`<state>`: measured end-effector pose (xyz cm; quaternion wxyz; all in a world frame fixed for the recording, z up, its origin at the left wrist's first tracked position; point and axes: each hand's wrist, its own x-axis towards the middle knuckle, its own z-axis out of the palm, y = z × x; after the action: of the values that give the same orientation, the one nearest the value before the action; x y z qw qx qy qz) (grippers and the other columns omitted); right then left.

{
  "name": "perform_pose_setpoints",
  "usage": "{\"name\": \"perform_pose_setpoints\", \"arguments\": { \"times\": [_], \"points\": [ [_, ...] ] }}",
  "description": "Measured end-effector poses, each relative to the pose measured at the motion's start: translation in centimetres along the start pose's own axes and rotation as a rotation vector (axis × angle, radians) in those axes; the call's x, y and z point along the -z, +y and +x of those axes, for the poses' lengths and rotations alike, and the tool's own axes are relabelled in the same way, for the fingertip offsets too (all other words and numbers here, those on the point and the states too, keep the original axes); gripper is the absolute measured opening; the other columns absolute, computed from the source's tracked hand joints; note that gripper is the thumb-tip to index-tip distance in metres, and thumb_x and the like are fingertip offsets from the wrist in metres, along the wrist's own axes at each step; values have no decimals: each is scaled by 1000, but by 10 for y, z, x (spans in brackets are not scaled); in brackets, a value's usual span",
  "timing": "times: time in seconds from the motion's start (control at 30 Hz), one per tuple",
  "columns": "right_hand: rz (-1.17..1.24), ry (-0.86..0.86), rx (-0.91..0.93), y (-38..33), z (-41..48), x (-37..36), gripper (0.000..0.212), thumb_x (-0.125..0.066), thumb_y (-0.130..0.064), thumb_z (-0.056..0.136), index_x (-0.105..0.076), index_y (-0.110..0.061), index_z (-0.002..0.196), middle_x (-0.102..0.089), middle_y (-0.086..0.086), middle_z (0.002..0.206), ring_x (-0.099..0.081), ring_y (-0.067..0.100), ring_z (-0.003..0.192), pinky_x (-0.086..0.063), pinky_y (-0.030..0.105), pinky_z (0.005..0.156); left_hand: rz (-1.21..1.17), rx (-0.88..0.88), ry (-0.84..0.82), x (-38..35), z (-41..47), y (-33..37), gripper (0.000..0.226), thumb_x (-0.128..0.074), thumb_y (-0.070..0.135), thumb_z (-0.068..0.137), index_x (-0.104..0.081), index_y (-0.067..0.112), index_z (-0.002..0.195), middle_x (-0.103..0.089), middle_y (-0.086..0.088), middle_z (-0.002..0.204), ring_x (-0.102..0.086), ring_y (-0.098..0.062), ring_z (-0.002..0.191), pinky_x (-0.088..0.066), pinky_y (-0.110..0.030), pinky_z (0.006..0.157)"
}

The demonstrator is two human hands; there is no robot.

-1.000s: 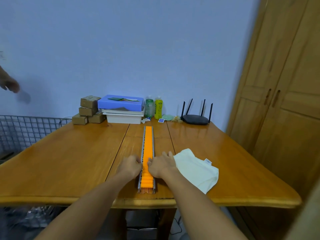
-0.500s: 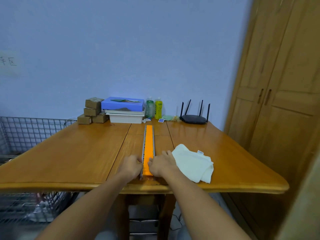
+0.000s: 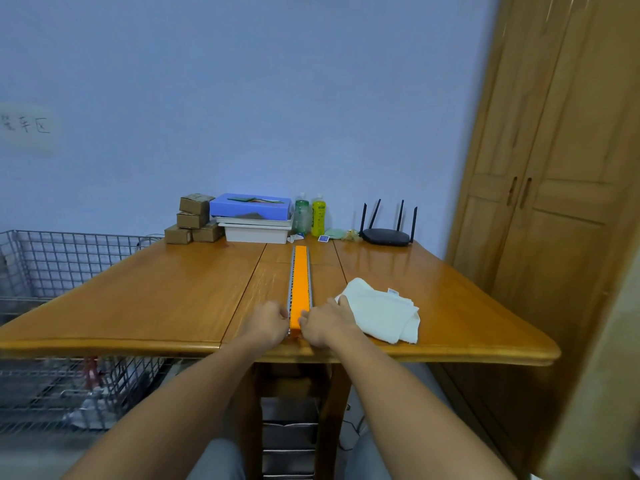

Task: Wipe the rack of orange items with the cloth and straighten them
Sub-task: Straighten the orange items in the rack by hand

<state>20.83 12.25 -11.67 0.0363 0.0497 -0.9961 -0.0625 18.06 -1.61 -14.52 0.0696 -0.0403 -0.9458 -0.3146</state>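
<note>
I see the wooden table [image 3: 145,306] filling the lower half of the view, with a wooden wardrobe [image 3: 561,209] standing at its right and a wire basket [image 3: 62,261] at its left. Along the table's midline lies the rack [image 3: 300,278], a long grey rail packed with orange items [image 3: 300,289], its near end at the table's front edge. A white cloth [image 3: 384,311] lies crumpled just right of the rack's near end. At the far edge I see a stack of trays under a blue box [image 3: 251,206], cardboard boxes [image 3: 194,220], a black router [image 3: 386,235] and two bottles [image 3: 311,216]. My left hand [image 3: 266,322] and right hand [image 3: 323,323] are curled, fingers pressed against opposite sides of the rack's near end, squeezing it between them; the right hand's outer edge touches the cloth.
</note>
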Motion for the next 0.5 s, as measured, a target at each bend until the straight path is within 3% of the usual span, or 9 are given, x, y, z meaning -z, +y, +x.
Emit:
{"name": "perform_pose_setpoints", "arguments": {
  "times": [0.27, 0.5],
  "points": [
    [-7, -22, -1, -4, -17, -7, 42, -27, -39, 106, -59, -23, 126, -60, 7, 131, -41, 31, 131, -19, 54, 109, 16, -17, 13, 2, -18, 2, 15, -67, 17, 96, -68, 20, 112, -65, 0, 102, -63, -15, 93, -60, -34, 84],
    [-17, 4, -7, -4, -35, -13, 49, -21, -46, 107, -44, -25, 144, -57, 12, 135, -42, 32, 132, -20, 52, 109, 31, -26, 13, 5, -34, 6, 23, -62, 15, 99, -67, 16, 122, -67, -3, 107, -66, -20, 92, -55, -30, 72]
  ]
}}
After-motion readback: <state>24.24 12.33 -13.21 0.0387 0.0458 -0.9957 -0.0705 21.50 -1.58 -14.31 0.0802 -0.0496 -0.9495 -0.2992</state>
